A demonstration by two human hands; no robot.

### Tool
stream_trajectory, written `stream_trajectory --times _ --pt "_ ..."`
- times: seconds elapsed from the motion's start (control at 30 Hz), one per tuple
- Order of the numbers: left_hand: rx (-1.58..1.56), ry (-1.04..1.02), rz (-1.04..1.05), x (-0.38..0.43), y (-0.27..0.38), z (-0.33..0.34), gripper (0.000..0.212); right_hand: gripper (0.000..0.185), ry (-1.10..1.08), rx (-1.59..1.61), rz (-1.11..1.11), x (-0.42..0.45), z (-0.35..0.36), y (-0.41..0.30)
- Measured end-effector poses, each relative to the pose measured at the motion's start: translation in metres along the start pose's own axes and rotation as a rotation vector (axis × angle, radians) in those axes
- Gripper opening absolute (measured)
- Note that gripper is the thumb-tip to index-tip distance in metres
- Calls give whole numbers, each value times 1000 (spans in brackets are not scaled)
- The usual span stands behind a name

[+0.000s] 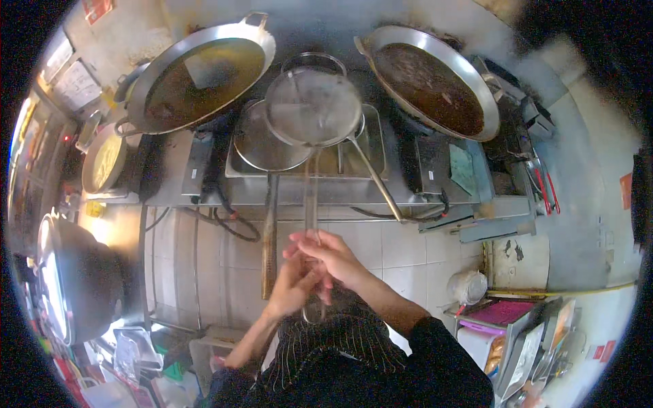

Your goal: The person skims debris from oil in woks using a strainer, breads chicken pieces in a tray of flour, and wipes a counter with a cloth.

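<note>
Both my hands meet around the handle of a long-handled skimmer, whose round head sits over the pan and looks blurred. My left hand presses the handle from the left. From the right, my right hand holds it higher up, fingers loosely curled and partly overlapping the left. The handle's looped end shows below them, close to my striped apron. Under the skimmer head is a rectangular metal pan. A second strainer rests on it, its worn handle pointing towards me, left of my hands.
Large woks of dark liquid stand at the back left and back right. Another metal handle juts over the counter's front edge. A big pot is at the left. Red-handled tongs hang at the right; a trolley with trays stands below.
</note>
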State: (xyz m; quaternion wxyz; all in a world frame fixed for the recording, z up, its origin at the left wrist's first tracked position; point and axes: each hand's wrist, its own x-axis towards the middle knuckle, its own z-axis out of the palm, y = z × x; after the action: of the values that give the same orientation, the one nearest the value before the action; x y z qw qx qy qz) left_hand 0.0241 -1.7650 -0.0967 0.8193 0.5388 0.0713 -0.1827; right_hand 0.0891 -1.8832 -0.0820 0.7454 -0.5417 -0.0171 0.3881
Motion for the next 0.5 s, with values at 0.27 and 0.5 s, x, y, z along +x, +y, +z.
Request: stream_trajectory --times 0.27,0.5 --pt "283 -155 95 3 30 50 15 25 12 -10 -250 -33 -23 -50" --pt "691 -347 335 54 13 94 53 22 286 -23 -498 -71 -85 -49"
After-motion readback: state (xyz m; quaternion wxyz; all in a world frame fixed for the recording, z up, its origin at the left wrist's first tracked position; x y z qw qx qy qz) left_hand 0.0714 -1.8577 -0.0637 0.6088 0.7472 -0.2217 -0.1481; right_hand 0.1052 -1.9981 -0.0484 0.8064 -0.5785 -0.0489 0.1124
